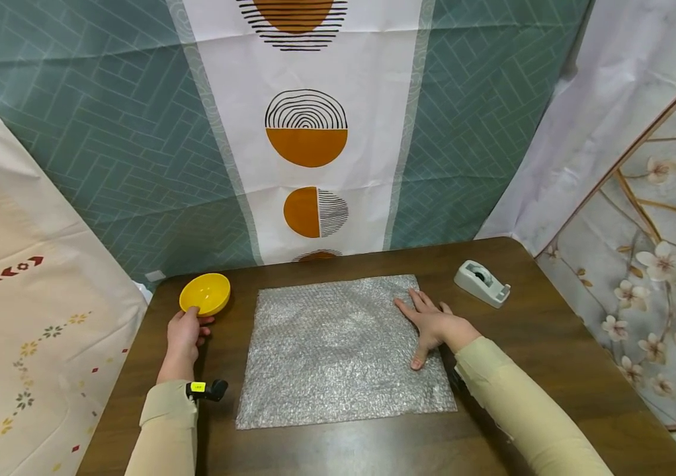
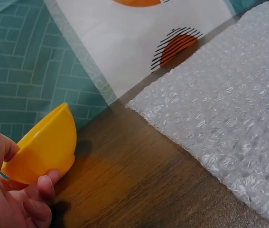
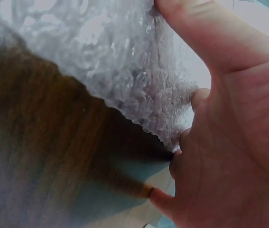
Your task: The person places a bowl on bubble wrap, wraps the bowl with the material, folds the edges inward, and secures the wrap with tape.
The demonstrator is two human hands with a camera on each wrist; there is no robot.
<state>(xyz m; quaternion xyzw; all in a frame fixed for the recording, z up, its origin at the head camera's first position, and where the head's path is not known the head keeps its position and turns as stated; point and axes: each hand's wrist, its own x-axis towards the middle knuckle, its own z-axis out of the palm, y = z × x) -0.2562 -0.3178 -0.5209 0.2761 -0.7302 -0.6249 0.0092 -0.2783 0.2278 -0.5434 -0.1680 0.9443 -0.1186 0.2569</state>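
A yellow bowl [image 1: 205,294] is at the back left of the table, and my left hand [image 1: 184,336] pinches its near rim. In the left wrist view the bowl [image 2: 46,147] is tilted, the thumb at its rim and fingers under its side. A sheet of bubble wrap [image 1: 338,357] lies flat in the middle of the table. My right hand [image 1: 433,326] is spread over the sheet's right edge, fingers extended. From the right wrist, the fingertips show right at the edge of the bubble wrap [image 3: 120,61].
A white tape dispenser [image 1: 482,283] stands at the back right of the brown wooden table [image 1: 522,350]. Patterned cloths hang behind the table and along both sides. A dark wrist camera [image 1: 210,390] is strapped to the left forearm.
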